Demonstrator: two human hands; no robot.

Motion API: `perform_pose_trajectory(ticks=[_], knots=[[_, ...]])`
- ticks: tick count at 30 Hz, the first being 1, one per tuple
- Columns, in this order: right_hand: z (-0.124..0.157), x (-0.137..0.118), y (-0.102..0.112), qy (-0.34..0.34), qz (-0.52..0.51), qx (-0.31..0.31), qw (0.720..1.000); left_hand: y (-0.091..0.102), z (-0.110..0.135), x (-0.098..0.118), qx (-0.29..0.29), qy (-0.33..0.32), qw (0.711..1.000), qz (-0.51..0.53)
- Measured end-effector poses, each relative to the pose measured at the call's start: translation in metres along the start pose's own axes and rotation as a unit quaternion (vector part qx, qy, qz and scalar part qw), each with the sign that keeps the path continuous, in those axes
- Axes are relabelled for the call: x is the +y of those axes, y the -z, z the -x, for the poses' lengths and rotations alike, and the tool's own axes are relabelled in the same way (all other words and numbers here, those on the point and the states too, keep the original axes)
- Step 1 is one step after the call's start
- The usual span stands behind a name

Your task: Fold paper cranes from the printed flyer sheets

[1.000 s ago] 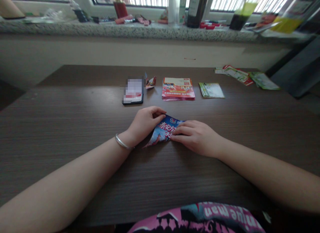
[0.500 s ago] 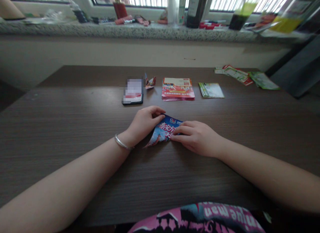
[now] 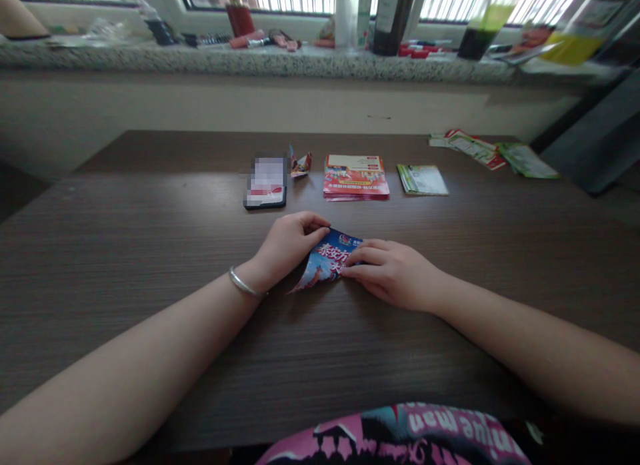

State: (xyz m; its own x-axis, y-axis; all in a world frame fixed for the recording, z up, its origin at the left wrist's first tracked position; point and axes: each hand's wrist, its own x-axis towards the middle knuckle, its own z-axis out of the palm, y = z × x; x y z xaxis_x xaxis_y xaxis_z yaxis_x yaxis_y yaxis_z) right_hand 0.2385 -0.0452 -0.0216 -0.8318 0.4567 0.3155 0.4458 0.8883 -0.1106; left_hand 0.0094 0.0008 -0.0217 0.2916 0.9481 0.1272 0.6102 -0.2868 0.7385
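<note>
A blue printed paper leaflet (image 3: 325, 255) with large red-and-white characters is between my hands, just above or on the table. My left hand (image 3: 290, 242) pinches its upper left corner between thumb and fingers. On the other side, my right hand (image 3: 393, 272) has its fingers closed over the leaflet's right part and hides that end. The lower left corner of the paper sticks out freely towards me. Beyond my hands lie a phone (image 3: 267, 182) with a blurred screen, a small folded paper piece (image 3: 301, 165) and a stack of red leaflets (image 3: 356, 178).
To the right of the red stack is a smaller pile of green-and-white papers (image 3: 423, 180). More loose leaflets (image 3: 477, 150) lie at the table's far right. Behind the brown table (image 3: 125, 218), a stone windowsill (image 3: 300, 66) carries bottles and small items.
My right hand has shifted very slightly, still on the leaflet. My left hand and the things on the table look the same.
</note>
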Motion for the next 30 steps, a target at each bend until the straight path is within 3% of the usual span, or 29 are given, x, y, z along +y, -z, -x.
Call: perform_pose_trajectory(ticks=[8, 17, 19, 24, 30], knots=[[0.0, -0.001, 0.001, 0.007, 0.029, 0.021, 0.999, 0.001, 0.0, -0.003, 0.008, -0.067, 0.992, -0.105], [0.004, -0.004, 0.003, 0.026, 0.09, 0.01, 0.996, 0.001, -0.002, -0.005, 0.007, -0.103, 0.984, -0.143], [0.005, -0.004, 0.005, -0.013, 0.09, 0.025, 0.996, 0.0, -0.002, -0.006, 0.008, -0.109, 0.987, -0.121], [0.005, 0.003, 0.011, -0.201, 0.02, 0.08, 0.976, 0.001, 0.002, -0.004, 0.032, -0.09, 0.995, -0.006], [0.001, 0.011, 0.006, -0.33, -0.16, 0.054, 0.929, -0.002, 0.007, 0.002, 0.052, -0.075, 0.992, 0.088]])
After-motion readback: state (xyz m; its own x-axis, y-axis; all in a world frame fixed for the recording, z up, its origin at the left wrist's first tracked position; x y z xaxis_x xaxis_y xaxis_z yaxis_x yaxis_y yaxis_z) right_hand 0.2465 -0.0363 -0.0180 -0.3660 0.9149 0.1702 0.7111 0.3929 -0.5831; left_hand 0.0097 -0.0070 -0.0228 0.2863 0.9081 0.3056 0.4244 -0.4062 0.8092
